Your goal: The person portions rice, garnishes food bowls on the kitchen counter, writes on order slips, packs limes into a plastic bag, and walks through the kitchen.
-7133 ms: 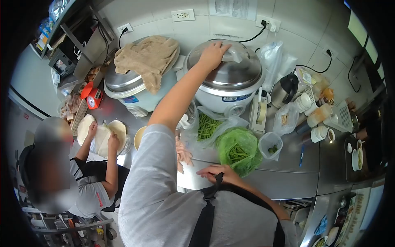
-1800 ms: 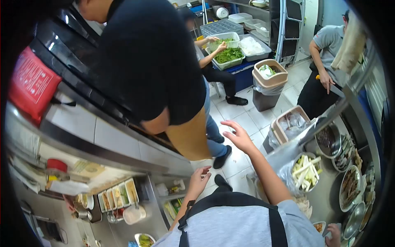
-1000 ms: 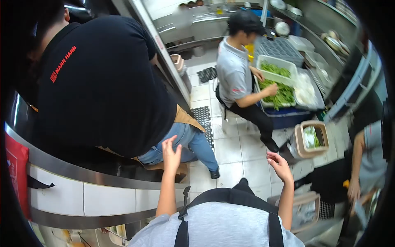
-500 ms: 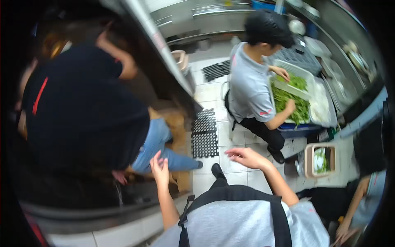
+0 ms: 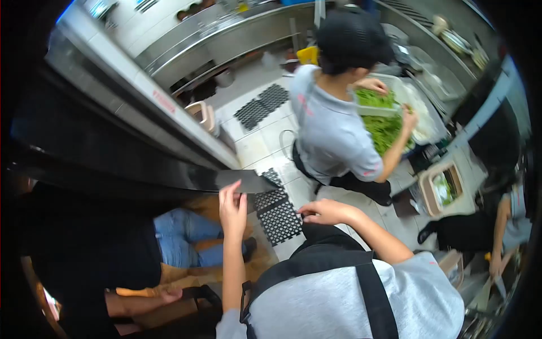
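My left hand (image 5: 232, 210) is raised in front of me, fingers apart and holding nothing, near the end of a dark counter edge (image 5: 197, 179). To its right, my right hand (image 5: 324, 212) hangs over the floor with its fingers loosely bent and nothing visible in it. Black perforated mats (image 5: 279, 221) lie on the tiles beyond and between my hands. Ahead, a co-worker in a grey shirt (image 5: 339, 133) sits with both hands over white baskets of green leaves (image 5: 384, 131).
At the lower left stands a person in a black shirt and blue jeans (image 5: 180, 237). A beige-rimmed bin (image 5: 441, 189) is at the right, near another person's arm (image 5: 499, 243). A steel counter (image 5: 226, 48) runs along the back, with another mat (image 5: 261, 106) before it.
My view has moved forward past the person in black, who now appears lower left. The seated co-worker is nearer. My hands remain raised, the right one now with fingers more bent.
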